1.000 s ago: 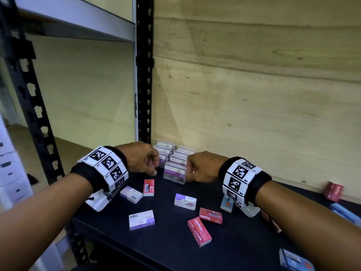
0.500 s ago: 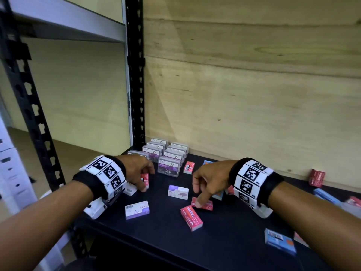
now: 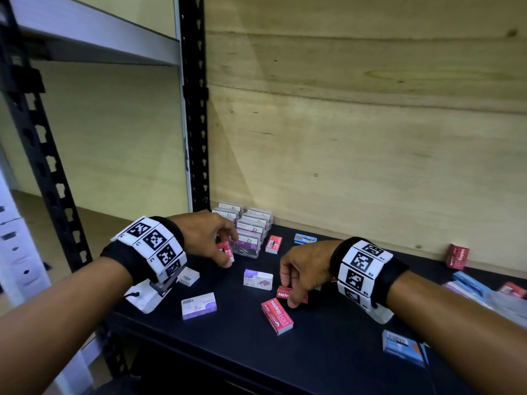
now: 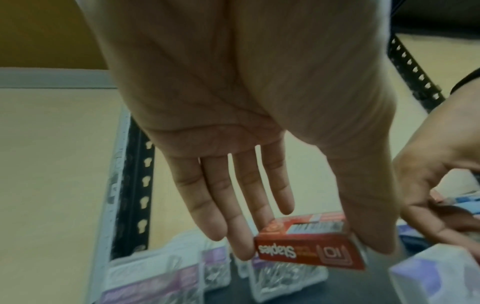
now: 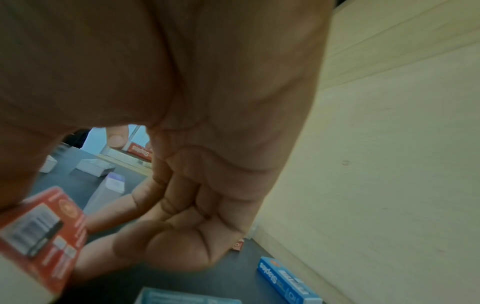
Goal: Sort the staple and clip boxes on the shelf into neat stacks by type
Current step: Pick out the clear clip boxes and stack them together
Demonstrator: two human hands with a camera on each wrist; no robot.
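- Now each hand holds one red staple box. The left hand (image 3: 209, 238) pinches its red box (image 4: 309, 248) between thumb and fingertips, lifted off the shelf (image 3: 328, 346), just in front of the clear clip boxes (image 3: 248, 232).
- The right hand (image 3: 305, 270) has thumb and fingers curled around a second red box (image 3: 285, 293). In the head view this box seems low, at or just above the shelf; I cannot tell if it is touching.
- Just in front of the right hand lies a third red box (image 3: 277, 316), flat and free. Between the two hands lies a purple-and-white box (image 3: 258, 279), and nearer to the person, below the left hand, there is another one (image 3: 198, 305).
- To the right of the right hand, blue boxes (image 3: 402, 347) lie scattered.
- My judgement: the step is collecting the red boxes into one stack.
- To do it well, choose one free place apart from the clip boxes, put the first box flat, and turn the next one the same way.
- Bring the edges in line before the fingers let go, because such light boxes slide easily.
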